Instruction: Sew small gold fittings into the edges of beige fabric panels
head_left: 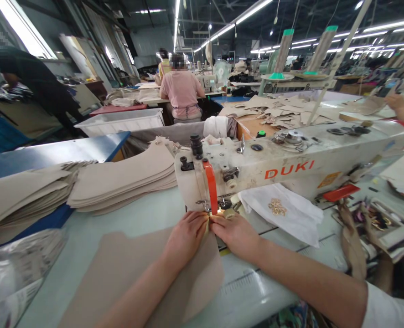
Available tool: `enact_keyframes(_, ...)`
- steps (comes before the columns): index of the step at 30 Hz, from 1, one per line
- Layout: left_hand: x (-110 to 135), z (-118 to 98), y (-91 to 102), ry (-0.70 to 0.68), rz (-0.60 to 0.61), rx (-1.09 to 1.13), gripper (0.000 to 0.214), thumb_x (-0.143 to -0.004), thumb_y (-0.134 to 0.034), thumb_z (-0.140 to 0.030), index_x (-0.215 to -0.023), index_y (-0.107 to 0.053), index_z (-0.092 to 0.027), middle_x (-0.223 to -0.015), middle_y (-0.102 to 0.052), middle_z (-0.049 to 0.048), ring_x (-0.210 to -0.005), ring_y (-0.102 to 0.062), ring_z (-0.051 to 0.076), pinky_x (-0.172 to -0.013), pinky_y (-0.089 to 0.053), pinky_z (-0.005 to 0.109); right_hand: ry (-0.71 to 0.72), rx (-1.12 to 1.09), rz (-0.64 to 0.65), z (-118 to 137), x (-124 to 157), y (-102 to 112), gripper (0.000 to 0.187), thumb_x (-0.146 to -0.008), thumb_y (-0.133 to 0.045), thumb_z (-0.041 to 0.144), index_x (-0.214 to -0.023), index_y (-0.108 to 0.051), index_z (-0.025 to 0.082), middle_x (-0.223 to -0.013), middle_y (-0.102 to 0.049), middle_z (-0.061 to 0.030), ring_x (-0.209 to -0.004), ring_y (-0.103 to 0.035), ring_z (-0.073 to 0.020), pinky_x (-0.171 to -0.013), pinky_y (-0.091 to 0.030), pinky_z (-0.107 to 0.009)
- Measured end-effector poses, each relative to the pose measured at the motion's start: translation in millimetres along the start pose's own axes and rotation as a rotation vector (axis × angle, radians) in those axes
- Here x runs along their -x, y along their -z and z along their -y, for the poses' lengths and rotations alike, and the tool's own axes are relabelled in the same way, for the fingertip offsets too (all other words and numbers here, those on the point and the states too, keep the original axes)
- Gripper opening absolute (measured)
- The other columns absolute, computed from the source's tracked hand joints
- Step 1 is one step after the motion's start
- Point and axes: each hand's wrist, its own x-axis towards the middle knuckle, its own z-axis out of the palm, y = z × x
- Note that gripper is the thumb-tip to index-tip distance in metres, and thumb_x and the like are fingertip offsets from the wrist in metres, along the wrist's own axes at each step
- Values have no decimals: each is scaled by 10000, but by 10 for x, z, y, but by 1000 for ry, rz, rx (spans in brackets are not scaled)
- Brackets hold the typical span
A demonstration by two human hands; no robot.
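A large beige fabric panel (pixel 130 259) lies on the pale sewing table, its upper right corner under the needle end of a white sewing machine (pixel 250 166). My left hand (pixel 188 230) is closed on that corner, fingertips pinched close to the red guard strip (pixel 210 187). From the other side my right hand (pixel 234 234) meets it, its fingers pressed together at the panel's edge. A small tan piece (pixel 230 213) shows just behind the right fingers. The needle and the exact pinch point are hidden by the fingers.
Stacked beige panels (pixel 126 184) lie left of the machine head. Gold rings (pixel 277 207) rest on a white cloth (pixel 256 202) to the right, near a parts tray (pixel 386 223). A plastic bag (pixel 13 273) lies at left. A co-worker in pink (pixel 181 91) sits ahead.
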Motion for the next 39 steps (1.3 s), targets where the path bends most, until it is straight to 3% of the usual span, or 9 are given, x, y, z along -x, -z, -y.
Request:
enact_keyframes(11,-13,-34,21,54,23,24,247,-932,-415,-206,-914,-656,-155,-885,-700,86,-851,-630,197,-802,-555,350,-19,-13,28,-1,9,-20,107,-863,-580,144,-961,-620,138,-1024,-667,-66,-931,-587,-207,-840,-438,-336)
enact_keyframes(20,89,-123,63,125,130,-32,289,-935,-397,-223,-1089,-625,-134,-1102,-670,116,-1078,-586,226,-963,-499,415,59,-90,21,-3,71,54,92,-866,-589,177,-946,-625,150,-1001,-665,-49,-975,-578,-182,-915,-407,-306)
enact_keyframes(26,119,-143,68,173,193,-63,362,-949,-342,-261,-1134,-615,-110,-1193,-641,124,-1144,-569,212,-1005,-471,392,70,-138,43,-12,65,53,83,-862,-594,177,-932,-627,149,-972,-667,-43,-963,-593,-177,-892,-421,-298)
enact_keyframes(39,101,-79,71,110,202,-155,386,-956,-318,-271,-1104,-638,-114,-1173,-660,119,-1127,-591,210,-975,-491,373,55,-116,51,-12,35,19,71,-872,-574,160,-919,-625,146,-988,-671,-42,-952,-590,-173,-895,-428,-289)
